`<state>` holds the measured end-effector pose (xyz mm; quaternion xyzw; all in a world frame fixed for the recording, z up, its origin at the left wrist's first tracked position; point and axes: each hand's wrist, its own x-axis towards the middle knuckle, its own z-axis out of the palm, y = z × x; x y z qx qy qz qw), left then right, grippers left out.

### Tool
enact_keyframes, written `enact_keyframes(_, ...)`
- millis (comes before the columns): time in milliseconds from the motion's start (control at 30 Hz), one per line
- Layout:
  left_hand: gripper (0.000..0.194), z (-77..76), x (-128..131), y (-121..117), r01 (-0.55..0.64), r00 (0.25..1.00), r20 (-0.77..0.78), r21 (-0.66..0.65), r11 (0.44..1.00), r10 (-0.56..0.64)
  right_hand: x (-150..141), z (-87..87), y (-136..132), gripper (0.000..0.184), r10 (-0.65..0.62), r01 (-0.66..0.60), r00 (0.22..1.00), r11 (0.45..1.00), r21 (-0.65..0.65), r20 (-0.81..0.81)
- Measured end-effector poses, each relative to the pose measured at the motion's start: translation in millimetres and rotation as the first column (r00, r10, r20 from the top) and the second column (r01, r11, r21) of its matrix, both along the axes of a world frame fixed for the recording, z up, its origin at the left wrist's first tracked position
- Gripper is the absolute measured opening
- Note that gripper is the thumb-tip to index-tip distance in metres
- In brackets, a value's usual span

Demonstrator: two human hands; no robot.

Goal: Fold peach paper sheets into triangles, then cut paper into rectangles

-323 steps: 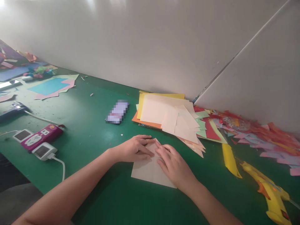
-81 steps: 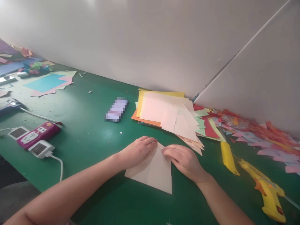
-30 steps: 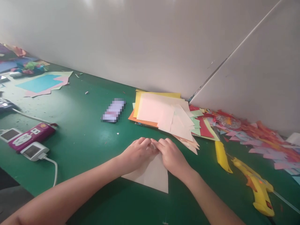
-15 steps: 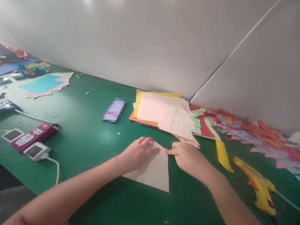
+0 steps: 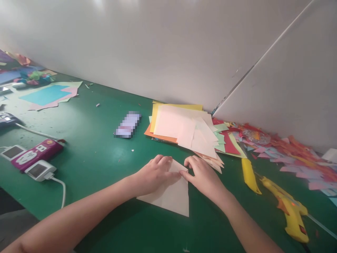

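A cream sheet of paper [image 5: 171,196], folded to a slanted top, lies on the green table in front of me. My left hand [image 5: 155,175] is over its left side, fingers curled at the top edge and thumb stretched across the paper, holding it down. At the upper right edge, my right hand [image 5: 204,175] has its thumb on the paper and its forefinger bent close by, gripping that edge. The undersides of both hands are hidden.
Behind the hands is a stack of coloured paper [image 5: 173,123]. A yellow cutter knife [image 5: 250,175] and a yellow glue gun [image 5: 286,207] lie right, below paper scraps [image 5: 289,154]. A phone [image 5: 128,124] and a purple power strip [image 5: 38,154] are left.
My right hand moved from the left hand's side out to the right edge, then its bent forefinger opened from a point. The left hand stayed on the paper. Earlier, the sheet's right side was folded in.
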<state>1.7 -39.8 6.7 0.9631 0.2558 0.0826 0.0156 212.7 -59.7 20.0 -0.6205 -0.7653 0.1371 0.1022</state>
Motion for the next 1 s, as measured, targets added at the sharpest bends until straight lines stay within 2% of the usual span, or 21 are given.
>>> enact_keyframes(167, 0.033, -5.8, -1, -1, -0.04, 0.995, 0.094, -0.032, 0.999, 0.043, -6, -0.9, -1, 0.009, -0.004, 0.002, 0.998, 1.0, -0.016, -0.065)
enact_keyframes(267, 0.032, -8.5, -2, -1, -0.058, 0.99, 0.127, -0.047, 0.997, 0.064, -13, -3.8, -5, 0.004, 0.033, -0.032, 0.994, 0.999, 0.006, -0.103)
enact_keyframes(400, 0.031, -8.6, -3, 1, -0.046, 0.974, 0.218, -0.082, 0.996, 0.063, -22, -4.5, -12, 0.014, 0.118, -0.114, 0.992, 0.992, 0.059, -0.052)
enact_keyframes(533, 0.033, -7.3, -4, 4, 0.007, 0.991, 0.135, -0.032, 0.999, -0.003, -26, 5.8, -16, 0.011, 0.17, -0.171, 0.984, 0.985, 0.003, 0.047)
enact_keyframes(600, 0.033, -6.6, -4, 4, 0.02, 0.996, 0.085, -0.005, 1.0, -0.019, -26, 13.7, -17, 0.016, 0.188, -0.185, 0.979, 0.982, -0.044, 0.076)
enact_keyframes(700, 0.032, -4.6, -4, 3, -0.007, 0.999, 0.054, -0.014, 1.0, 0.008, -23, 24.2, -19, 0.03, 0.214, -0.196, 0.965, 0.973, -0.123, 0.152)
enact_keyframes(800, 0.031, -2.0, -4, 2, -0.042, 0.998, 0.044, -0.055, 0.998, 0.044, -17, 30.1, -22, 0.031, 0.239, -0.202, 0.951, 0.961, -0.192, 0.196)
enact_keyframes(1000, 0.028, 1.4, -5, 3, -0.011, 0.993, 0.113, -0.133, 0.991, 0.026, -13, 27.4, -21, 0.028, 0.253, -0.23, 0.956, 0.961, -0.156, 0.149)
